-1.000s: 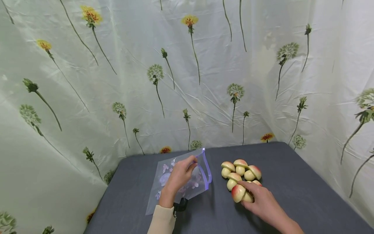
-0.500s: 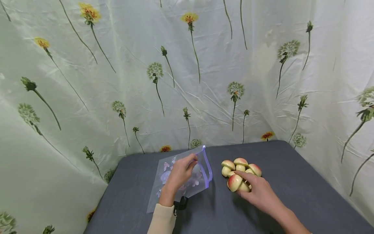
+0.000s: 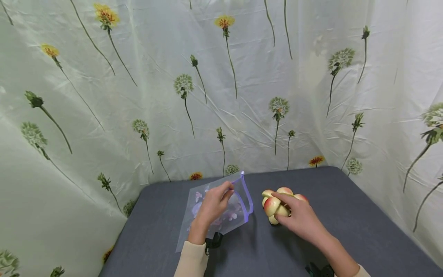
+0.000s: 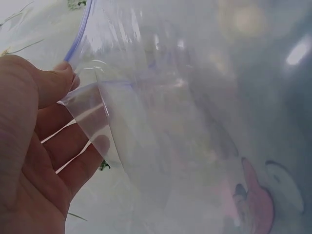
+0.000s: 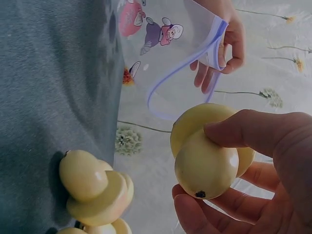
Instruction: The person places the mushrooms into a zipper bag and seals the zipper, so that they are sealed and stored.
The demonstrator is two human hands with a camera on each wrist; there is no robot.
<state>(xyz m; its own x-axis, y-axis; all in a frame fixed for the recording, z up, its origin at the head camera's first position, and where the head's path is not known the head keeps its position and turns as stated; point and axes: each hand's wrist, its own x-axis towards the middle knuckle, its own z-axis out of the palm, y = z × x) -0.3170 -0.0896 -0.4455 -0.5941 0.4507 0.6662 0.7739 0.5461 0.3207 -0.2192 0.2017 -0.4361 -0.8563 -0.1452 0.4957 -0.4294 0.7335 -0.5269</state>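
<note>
My left hand [image 3: 215, 206] pinches the rim of a clear zip bag [image 3: 199, 200] between thumb and fingers. The bag has a purple zip edge and printed cartoon figures, and its mouth gapes toward the right. In my right hand [image 3: 302, 217] is a toy mushroom [image 3: 273, 207] with a cream stem and a red-tinged cap, gripped by thumb and fingers. The right wrist view shows this mushroom [image 5: 207, 161] raised, its rounded stem end toward the camera. Several more mushrooms [image 3: 285, 191] lie clustered on the table behind and beneath the right hand, partly hidden by it.
A dark grey table [image 3: 155, 219] carries everything. Behind it and at both sides hangs a pale curtain [image 3: 249, 127] printed with dandelions. The loose mushrooms [image 5: 87, 185] sit close together to the right of the bag.
My right hand has moved left and slightly up with the mushroom, toward the bag's mouth. The left hand stays nearly in place, holding the bag; its open edge has shifted slightly right.
</note>
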